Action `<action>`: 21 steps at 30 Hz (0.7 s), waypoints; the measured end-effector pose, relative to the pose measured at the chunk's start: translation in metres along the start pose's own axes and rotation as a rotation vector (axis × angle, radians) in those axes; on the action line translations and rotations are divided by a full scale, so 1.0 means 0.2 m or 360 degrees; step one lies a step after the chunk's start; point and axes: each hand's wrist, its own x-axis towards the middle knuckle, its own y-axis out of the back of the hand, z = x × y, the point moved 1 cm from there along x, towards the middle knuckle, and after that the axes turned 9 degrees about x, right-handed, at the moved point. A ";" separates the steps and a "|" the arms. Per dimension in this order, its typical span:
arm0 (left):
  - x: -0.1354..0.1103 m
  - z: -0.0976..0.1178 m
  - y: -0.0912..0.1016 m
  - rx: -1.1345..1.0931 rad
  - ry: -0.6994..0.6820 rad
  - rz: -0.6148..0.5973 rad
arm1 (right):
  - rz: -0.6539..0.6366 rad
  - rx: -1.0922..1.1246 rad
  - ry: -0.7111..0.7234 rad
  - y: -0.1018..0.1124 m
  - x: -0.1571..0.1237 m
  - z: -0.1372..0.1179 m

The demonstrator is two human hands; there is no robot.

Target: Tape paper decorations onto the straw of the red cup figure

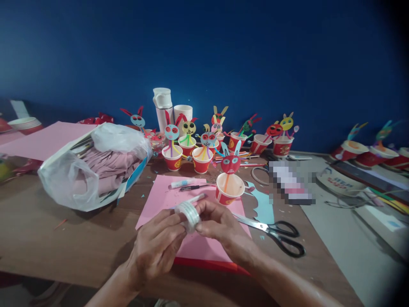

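- Left hand (156,247) and right hand (220,226) are brought together low in the head view, fingertips meeting on a roll of clear tape (191,214)
- Left hand: fingers curled, thumb and forefinger closed on the left side of the tape roll
- Right hand: thumb and fingers pinched on the right side of the tape roll, at its rim; whether a loose tape end is lifted, cannot tell
- The tape roll is held clear of the surface, above the near half of a pink sheet (159,200) that lies flat on the wooden table (47,238)
- On the pink sheet, beyond the hands: a white marker (196,198), a small white tube (181,183), a dark pen (194,187) just beside the tube
- A red paper cup (228,189) with a red rabbit-eared face on a stick stands at the far right edge of the sheet, near the right hand
- Scissors (275,232) with black handles lie to the right of the right hand, blades pointing towards it, not touched
- A light blue paper cut-out (263,204) lies between the cup and the scissors
- A row of similar decorated cups (201,160) stands further back; behind them a white flask (162,104) and a stack of white cups (182,113)
- A clear plastic bag (96,166) of pinkish sheets lies on the left of the table, well apart from the hands
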 end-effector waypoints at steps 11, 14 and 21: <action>-0.03 0.01 0.01 -0.0053 0.0394 -0.0018 | -0.0011 -0.0004 -0.0011 0.02 0.02 0.04; -0.05 0.02 0.01 -0.0206 0.0713 -0.0043 | -0.0030 -0.0049 -0.0014 0.03 0.03 0.05; -0.12 0.01 -0.03 -0.1185 0.1448 -0.0112 | 0.0040 -0.0129 0.0023 0.05 0.04 0.04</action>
